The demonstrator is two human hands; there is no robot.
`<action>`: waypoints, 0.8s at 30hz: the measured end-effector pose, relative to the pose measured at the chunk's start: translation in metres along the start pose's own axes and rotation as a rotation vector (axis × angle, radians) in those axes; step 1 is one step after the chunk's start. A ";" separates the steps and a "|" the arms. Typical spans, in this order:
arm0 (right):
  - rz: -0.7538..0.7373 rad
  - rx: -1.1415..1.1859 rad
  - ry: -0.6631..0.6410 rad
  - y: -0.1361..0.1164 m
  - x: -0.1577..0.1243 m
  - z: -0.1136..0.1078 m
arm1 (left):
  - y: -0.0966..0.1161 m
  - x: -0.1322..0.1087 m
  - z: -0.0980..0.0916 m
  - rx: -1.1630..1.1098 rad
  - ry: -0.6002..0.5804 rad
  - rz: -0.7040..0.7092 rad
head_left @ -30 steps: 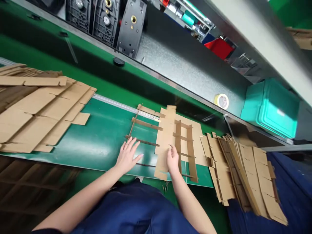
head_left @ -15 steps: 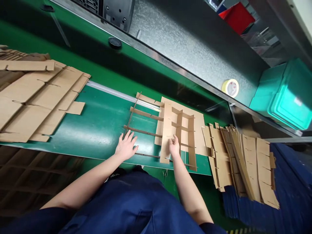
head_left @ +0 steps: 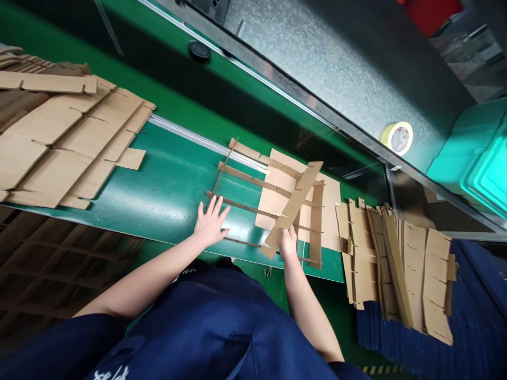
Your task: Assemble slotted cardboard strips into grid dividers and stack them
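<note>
My left hand (head_left: 210, 223) lies flat with fingers spread on the near end of a cardboard divider grid (head_left: 253, 186) that stands on the green belt (head_left: 166, 184). My right hand (head_left: 288, 242) pinches the near end of a slotted cardboard strip (head_left: 295, 203) and holds it tilted above the grid. Under the grid's right part lies a flat cardboard sheet (head_left: 328, 211).
A pile of slotted cardboard strips (head_left: 396, 264) lies to the right, partly over a blue cloth. A stack of flat carton blanks (head_left: 59, 142) covers the belt's left end. A tape roll (head_left: 397, 138) and a teal crate (head_left: 471, 163) sit on the far shelf.
My right hand has lifted the strip off the grid and swung it to a slant. The left hand has stayed on the grid. The view has shifted slightly.
</note>
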State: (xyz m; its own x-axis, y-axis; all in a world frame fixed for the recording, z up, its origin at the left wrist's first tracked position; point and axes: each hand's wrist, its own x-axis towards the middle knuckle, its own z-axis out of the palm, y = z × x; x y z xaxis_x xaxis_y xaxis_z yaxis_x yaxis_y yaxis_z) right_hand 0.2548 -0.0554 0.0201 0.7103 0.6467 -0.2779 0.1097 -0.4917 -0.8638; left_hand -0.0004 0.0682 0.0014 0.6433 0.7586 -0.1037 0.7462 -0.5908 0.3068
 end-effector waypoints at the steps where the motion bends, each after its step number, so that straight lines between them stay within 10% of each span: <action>1: 0.018 0.023 -0.008 0.002 -0.001 -0.004 | 0.000 0.003 0.000 0.002 0.014 0.000; 24: -0.202 -0.629 0.103 -0.006 0.001 0.007 | -0.007 0.013 0.011 -0.021 -0.011 0.007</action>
State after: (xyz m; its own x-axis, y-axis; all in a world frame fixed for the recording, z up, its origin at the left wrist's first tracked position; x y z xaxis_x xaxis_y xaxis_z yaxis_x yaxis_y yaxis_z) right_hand 0.2501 -0.0477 0.0225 0.6923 0.7185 -0.0677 0.6102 -0.6328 -0.4767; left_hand 0.0044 0.0788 -0.0127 0.6506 0.7511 -0.1121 0.7379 -0.5902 0.3274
